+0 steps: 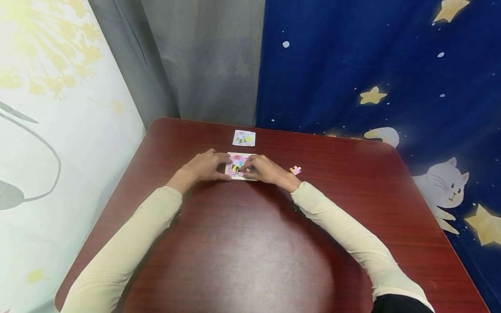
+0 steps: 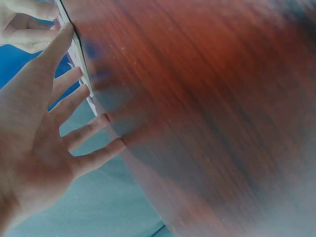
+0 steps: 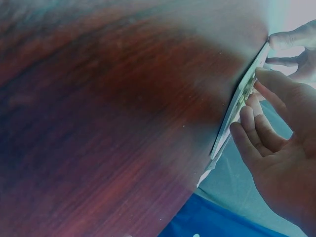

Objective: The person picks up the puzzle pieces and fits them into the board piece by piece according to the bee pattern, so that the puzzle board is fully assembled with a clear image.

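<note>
A small jigsaw puzzle board (image 1: 236, 159) with a pink picture of a bee lies flat on the table, between both hands. My left hand (image 1: 207, 166) touches its left side, thumb at the near corner and fingertips higher up; in the left wrist view the fingers (image 2: 74, 106) are spread and fairly straight. Over the board's right half, my right hand (image 1: 264, 168) brings thumb and forefinger together on a puzzle piece (image 1: 239, 170), mostly hidden by the fingers. From the right wrist, the board (image 3: 239, 98) appears edge-on. Loose puzzle pieces (image 1: 295, 170) lie right of the right hand.
Behind the board lies a small picture card (image 1: 244, 138) with a similar bee design. The reddish-brown table (image 1: 242, 243) has a rounded far edge. Grey (image 1: 211, 56) and blue star-patterned curtains (image 1: 332, 65) hang behind it, and a white patterned wall (image 1: 58, 130) stands at the left.
</note>
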{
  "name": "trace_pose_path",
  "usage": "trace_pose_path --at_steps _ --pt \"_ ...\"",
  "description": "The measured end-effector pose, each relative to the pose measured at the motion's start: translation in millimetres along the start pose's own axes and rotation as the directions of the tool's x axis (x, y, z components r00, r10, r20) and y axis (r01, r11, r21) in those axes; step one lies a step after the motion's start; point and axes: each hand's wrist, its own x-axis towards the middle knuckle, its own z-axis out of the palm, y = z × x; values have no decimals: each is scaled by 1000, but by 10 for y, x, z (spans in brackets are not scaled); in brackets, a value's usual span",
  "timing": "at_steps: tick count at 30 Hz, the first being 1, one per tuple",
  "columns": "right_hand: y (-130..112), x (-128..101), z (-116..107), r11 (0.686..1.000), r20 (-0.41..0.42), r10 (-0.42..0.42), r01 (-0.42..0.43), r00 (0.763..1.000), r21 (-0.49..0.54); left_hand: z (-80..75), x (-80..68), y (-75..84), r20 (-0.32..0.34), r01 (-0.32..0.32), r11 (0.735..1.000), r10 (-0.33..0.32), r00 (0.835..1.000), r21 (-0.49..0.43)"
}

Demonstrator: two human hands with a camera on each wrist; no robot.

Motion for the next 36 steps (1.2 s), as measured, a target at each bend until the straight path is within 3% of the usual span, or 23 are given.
trace_pose_path --at_steps 11,24,31,36 --pt "-25 7 7 1000 33 -18 18 999 -14 -16 -4 22 1 1 1000 -1 1000 -6" --pt "-54 17 52 999 3 -7 7 1000 -47 -13 -4 13 3 -13 1000 13 1000 5" --pt "-55 28 81 996 -65 86 -85 994 20 -17 7 21 -5 -18 1000 19 1000 4" --pt "-61 26 75 994 -54 101 -98 993 49 -28 4 28 3 -24 1000 24 1000 -3"
